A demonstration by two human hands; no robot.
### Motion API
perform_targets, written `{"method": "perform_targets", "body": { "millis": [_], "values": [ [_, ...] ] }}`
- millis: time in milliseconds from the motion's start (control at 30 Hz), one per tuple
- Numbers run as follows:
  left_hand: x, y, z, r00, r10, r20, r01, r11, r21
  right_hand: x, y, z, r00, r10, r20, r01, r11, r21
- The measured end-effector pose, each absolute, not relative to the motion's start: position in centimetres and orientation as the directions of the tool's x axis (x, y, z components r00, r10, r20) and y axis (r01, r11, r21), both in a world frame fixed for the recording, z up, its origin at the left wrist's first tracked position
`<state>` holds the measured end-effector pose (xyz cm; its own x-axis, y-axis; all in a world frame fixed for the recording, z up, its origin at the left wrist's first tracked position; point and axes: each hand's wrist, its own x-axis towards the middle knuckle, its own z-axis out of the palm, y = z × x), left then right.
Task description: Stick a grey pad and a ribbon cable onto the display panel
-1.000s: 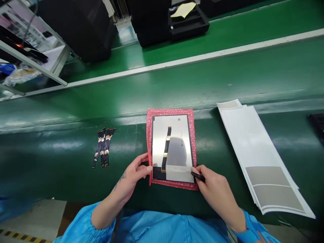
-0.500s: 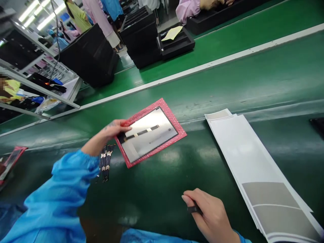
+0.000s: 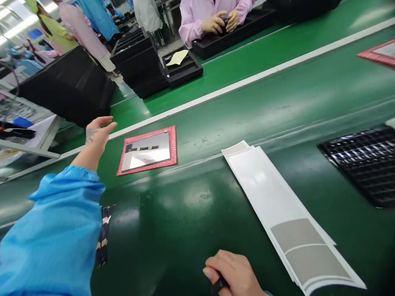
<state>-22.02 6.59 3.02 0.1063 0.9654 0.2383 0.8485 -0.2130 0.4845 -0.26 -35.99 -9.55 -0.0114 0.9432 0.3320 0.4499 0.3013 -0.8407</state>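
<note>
My left hand (image 3: 99, 132) is in the air near the white rail, fingers apart and holding nothing. To its right a mirror-like flat display panel (image 3: 156, 158) with a black strip across it lies on a pink bubble-wrap sheet (image 3: 173, 144) on the green surface. My right hand (image 3: 236, 273) is closed at the bottom edge around a small black object (image 3: 219, 284), mostly hidden by the fingers. Under my left sleeve lie several dark flex strips (image 3: 104, 234) with gold-coloured patches, partly covered.
Long white sheets (image 3: 274, 193) with grey ends lie stacked on the right. Beyond them is a black ribbed tray (image 3: 367, 160). Another pink-wrapped panel (image 3: 381, 53) lies far right. Past the white rail (image 3: 222, 91) stand black trays (image 3: 138, 61) and a co-worker in a pink sleeve (image 3: 191, 28).
My left hand has let go of the pink-wrapped panel, which now lies flat farther off, and has moved away to its left. My right hand stays closed. The view has shifted right.
</note>
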Motion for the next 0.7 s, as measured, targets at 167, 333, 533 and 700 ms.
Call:
{"method": "perform_targets", "body": {
  "millis": [167, 333, 533, 700],
  "values": [
    [-18.1, -5.6, -2.1, 0.650, 0.696, 0.306, 0.626, -0.718, 0.305, 0.1, -35.3, -7.5, 0.238, 0.927, 0.291, 0.340, 0.201, -0.919],
    [-14.1, -21.9, -8.5, 0.947, 0.127, 0.295, 0.075, -0.980, 0.182, 1.2, -35.8, -7.1, 0.309, 0.900, 0.307, 0.267, 0.228, -0.936],
    [-10.3, -29.4, -11.5, 0.906, 0.125, 0.404, 0.007, -0.960, 0.281, 4.0, -38.0, -5.8, 0.518, 0.854, 0.045, -0.095, 0.111, -0.989],
    [-8.5, -33.0, -11.8, 0.887, -0.225, 0.403, -0.306, -0.941, 0.148, 2.8, -34.1, -3.9, 0.374, 0.913, -0.162, -0.356, -0.021, -0.934]
  ]
}}
